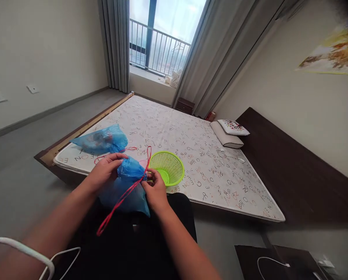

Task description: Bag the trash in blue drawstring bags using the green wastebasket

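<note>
A thin blue plastic bag (130, 169) with a long red drawstring (123, 197) is held between my hands above my lap. My left hand (107, 169) grips the bag's left side, fingers curled over the top. With the fingertips of my right hand (156, 188) I pinch the gathered plastic where the red string crosses it. The lower part of the bag (124, 198) hangs over my dark trousers. Just beyond my right hand stands a lime-green plastic basket (174, 169) on the mattress. Another blue bag (104, 139), with dim contents showing through, lies farther left.
The letter-patterned mattress (162, 128) lies on a dark wooden bed frame (46, 155). Two pillows (230, 132) are stacked near the headboard (273, 163). A white cable (19, 247) loops across the lower left. A dark nightstand (267, 262) is at lower right.
</note>
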